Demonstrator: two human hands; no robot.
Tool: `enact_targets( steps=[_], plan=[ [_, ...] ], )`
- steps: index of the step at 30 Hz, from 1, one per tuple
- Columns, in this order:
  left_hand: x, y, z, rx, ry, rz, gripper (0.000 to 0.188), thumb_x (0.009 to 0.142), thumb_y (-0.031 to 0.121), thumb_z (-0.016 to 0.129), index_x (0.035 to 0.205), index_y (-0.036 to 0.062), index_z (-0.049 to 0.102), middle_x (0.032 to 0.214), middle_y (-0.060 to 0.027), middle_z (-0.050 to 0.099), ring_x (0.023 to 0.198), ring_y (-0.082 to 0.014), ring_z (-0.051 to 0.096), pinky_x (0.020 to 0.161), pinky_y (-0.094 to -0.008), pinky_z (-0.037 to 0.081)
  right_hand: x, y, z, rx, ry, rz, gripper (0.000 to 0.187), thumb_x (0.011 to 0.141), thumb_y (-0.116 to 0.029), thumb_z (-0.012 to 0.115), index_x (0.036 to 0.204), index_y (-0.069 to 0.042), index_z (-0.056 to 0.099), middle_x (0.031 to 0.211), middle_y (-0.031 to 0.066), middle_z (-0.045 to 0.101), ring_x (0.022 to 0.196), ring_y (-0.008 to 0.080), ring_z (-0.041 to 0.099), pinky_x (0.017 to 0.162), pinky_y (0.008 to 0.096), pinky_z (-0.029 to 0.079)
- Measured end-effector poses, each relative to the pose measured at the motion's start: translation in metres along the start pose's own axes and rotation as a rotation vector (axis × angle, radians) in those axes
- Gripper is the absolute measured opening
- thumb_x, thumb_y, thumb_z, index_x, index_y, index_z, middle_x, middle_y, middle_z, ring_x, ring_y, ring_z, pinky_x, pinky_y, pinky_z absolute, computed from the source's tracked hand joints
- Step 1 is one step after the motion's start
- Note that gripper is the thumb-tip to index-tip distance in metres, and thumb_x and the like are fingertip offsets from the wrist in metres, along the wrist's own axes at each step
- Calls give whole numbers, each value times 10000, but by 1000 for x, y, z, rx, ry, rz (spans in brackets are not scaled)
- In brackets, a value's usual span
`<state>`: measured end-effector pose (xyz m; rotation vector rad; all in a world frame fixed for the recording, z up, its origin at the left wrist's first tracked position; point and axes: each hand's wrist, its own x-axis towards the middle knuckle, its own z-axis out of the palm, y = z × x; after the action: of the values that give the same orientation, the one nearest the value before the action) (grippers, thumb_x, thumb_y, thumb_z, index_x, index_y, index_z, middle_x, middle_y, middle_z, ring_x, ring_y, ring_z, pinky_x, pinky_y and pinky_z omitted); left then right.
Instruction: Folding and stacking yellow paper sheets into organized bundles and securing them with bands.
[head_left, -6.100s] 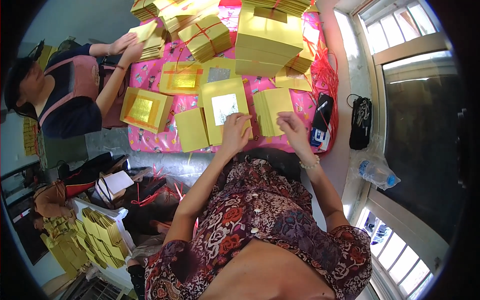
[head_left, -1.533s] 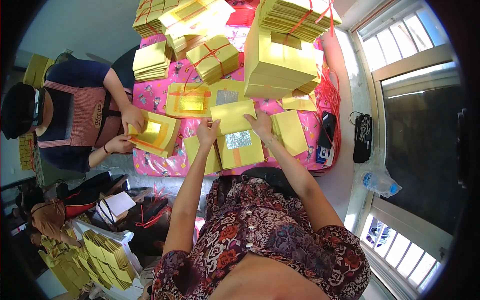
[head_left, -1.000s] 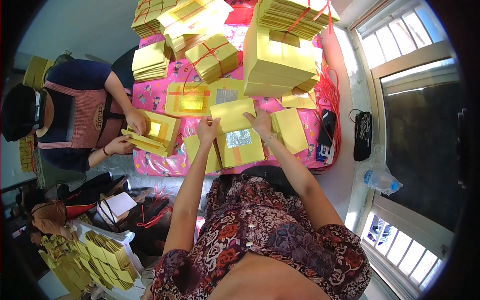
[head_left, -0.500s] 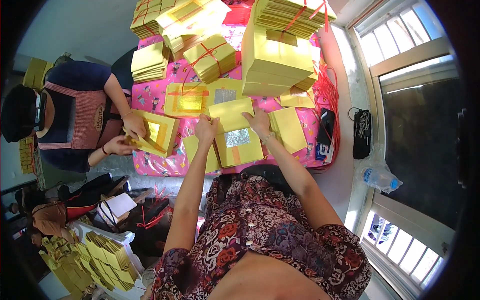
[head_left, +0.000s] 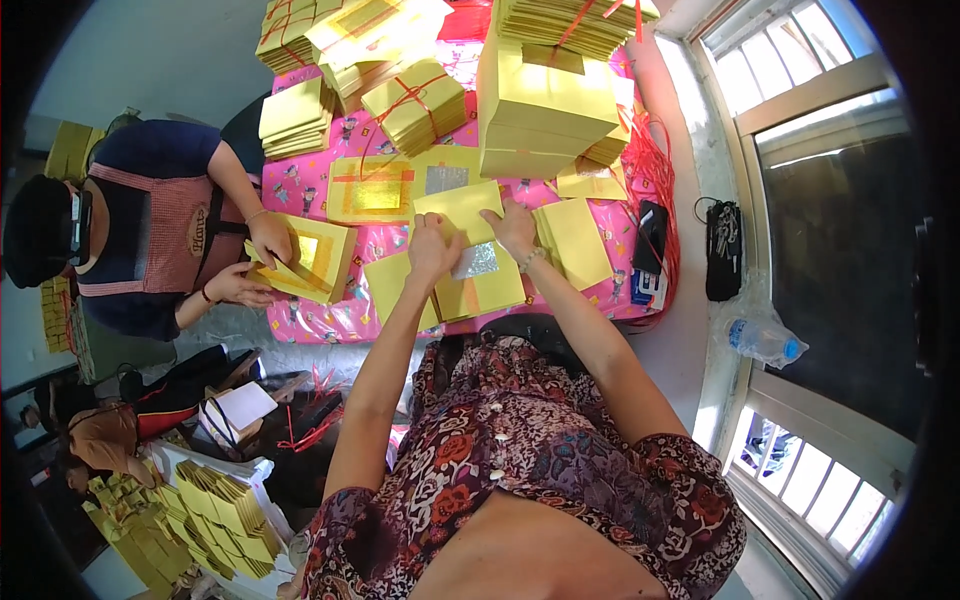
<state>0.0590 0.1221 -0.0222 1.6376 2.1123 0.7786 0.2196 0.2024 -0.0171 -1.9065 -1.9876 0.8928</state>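
Observation:
In front of me a sheet of yellow paper with a folded upper panel lies over a yellow stack with a silver foil square on it. My left hand is closed at the panel's lower left, its fingers curled on the paper. At the right edge, my right hand grips the same paper, thumb on top and fingers by the side. Another yellow stack leans to the right. Behind lies a yellow sheet with gold foil.
At the left a co-worker's hands handle a yellow stack with gold foil. Tied bundles and a tall yellow block stand at the back of the pink table cover. Red strings and a phone lie right.
My left hand has moved slightly right and curled over the paper; my right hand has come up a little. The co-worker's upper hand has shifted over their stack.

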Motion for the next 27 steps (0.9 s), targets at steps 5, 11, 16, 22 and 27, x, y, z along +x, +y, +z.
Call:
enact_targets(
  steps=[5, 11, 16, 22, 27],
  plan=[
    [-3, 22, -2, 66, -65, -60, 498, 741, 206, 733, 1095, 2, 448, 1081, -201, 455, 1010, -382, 514, 758, -453, 507, -4, -3, -3, 30, -17, -2, 431, 785, -368, 714, 915, 13, 559, 889, 235, 628, 864, 401, 616, 750, 469, 484],
    [-9, 24, 6, 128, -22, -118, 523, 732, 198, 741, 1104, 5, 428, 1073, -189, 445, 1005, -376, 496, 796, -454, 500, -34, -30, -16, -127, 448, -477, 332, 793, -216, 688, 965, 12, 519, 863, 183, 589, 840, 397, 612, 745, 464, 503],
    [-12, 24, 8, 109, 6, -105, 532, 753, 202, 728, 1148, 9, 428, 1080, -195, 448, 1001, -378, 489, 831, -458, 469, -40, 0, 7, -90, -27, -465, 162, 814, -140, 643, 885, -53, 526, 841, 142, 574, 831, 333, 600, 693, 436, 493],
    [-29, 11, 19, -17, 169, 22, 523, 778, 194, 721, 1195, 14, 462, 1106, -217, 442, 1035, -401, 453, 905, -462, 392, -37, 10, 14, -26, -8, -512, 171, 809, -159, 657, 886, -64, 538, 852, 122, 571, 829, 316, 592, 703, 425, 487],
    [-32, -3, 16, -203, 165, 63, 469, 789, 95, 707, 1191, 15, 480, 1107, -207, 438, 1061, -378, 445, 914, -438, 385, -40, 6, 17, -91, 15, -502, 177, 800, -186, 666, 877, -75, 550, 876, 112, 578, 885, 297, 588, 732, 420, 477]
  ],
)
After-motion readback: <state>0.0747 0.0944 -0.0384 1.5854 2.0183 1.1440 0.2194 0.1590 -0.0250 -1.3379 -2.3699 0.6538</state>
